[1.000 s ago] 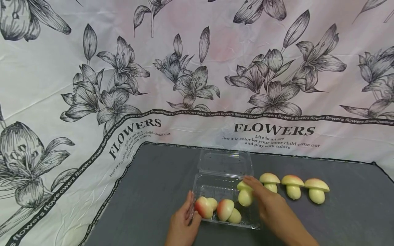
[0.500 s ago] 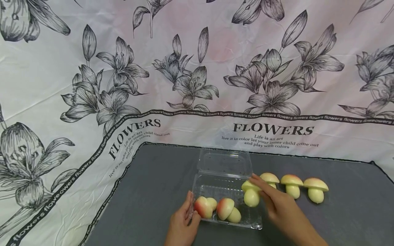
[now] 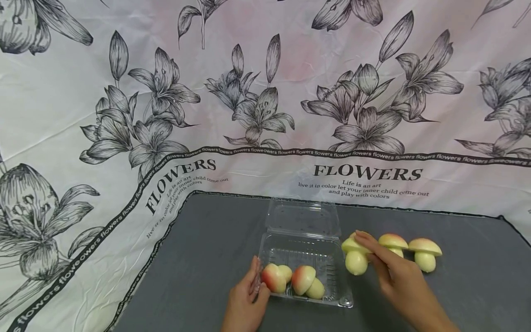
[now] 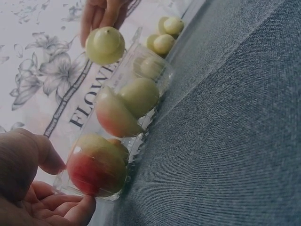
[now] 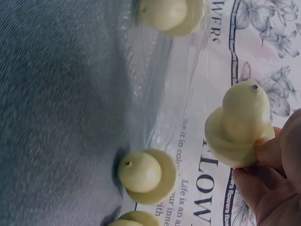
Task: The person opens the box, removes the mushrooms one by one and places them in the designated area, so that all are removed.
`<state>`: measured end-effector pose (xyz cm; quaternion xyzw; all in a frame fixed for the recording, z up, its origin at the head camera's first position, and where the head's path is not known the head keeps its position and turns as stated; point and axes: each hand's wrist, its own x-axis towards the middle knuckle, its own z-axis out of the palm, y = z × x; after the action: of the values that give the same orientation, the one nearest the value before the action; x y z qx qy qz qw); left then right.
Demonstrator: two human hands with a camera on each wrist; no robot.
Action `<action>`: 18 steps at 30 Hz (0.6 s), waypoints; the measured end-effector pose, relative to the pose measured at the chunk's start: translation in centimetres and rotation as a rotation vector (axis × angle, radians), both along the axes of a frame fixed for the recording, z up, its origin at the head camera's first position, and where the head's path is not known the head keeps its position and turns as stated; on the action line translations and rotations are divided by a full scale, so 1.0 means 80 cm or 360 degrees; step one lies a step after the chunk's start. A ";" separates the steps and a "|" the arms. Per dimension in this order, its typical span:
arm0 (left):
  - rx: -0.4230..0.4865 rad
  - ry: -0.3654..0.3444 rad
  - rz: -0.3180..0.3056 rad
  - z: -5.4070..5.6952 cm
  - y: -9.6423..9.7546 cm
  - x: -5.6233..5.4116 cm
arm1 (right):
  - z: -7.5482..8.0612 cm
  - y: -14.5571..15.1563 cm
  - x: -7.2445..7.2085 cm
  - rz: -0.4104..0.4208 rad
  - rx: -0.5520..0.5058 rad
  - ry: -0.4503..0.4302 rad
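My left hand grips the left wall of a clear plastic clamshell box, whose lid stands open at the back. Two mushrooms with red-tinged caps lie on their sides along the front of the box. My right hand pinches a pale yellow-green mushroom by its cap, stem downward. In the head view this mushroom is just right of the box, and the left wrist view shows it raised above the table. Thumb and fingers of the left hand lie about the box's near corner.
Right of the box, two mushrooms stand in a row on the dark grey table. Another mushroom shows through the box in the left wrist view. A white flower-print cloth hangs behind and at the left.
My right hand has moved right with its mushroom, from over the box to beyond the box's right edge. The left hand and the two mushrooms inside the box have stayed put.
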<state>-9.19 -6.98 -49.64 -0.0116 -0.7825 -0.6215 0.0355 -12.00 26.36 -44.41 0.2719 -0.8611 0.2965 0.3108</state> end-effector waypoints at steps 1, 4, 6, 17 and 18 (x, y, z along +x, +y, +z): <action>-0.0002 -0.0004 -0.0002 0.000 0.000 0.000 | 0.000 0.002 0.001 -0.0023 0.0004 -0.0021; 0.0004 -0.0011 -0.0017 0.001 0.000 0.000 | 0.000 0.008 0.004 -0.0055 0.0021 -0.0093; 0.0002 -0.0018 -0.0024 0.000 -0.001 0.000 | 0.000 0.011 0.006 -0.0058 0.0022 -0.0126; 0.0029 -0.0009 -0.0012 -0.003 0.000 -0.001 | 0.000 0.021 0.001 0.0020 -0.0045 0.0156; 0.0032 -0.0009 -0.0009 -0.002 0.000 -0.001 | -0.001 0.022 0.001 0.0017 -0.0051 0.0176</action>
<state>-9.28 -7.01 -49.84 -0.0116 -0.7764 -0.6293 0.0318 -11.92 28.09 -44.45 0.2875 -0.8363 0.2965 0.3606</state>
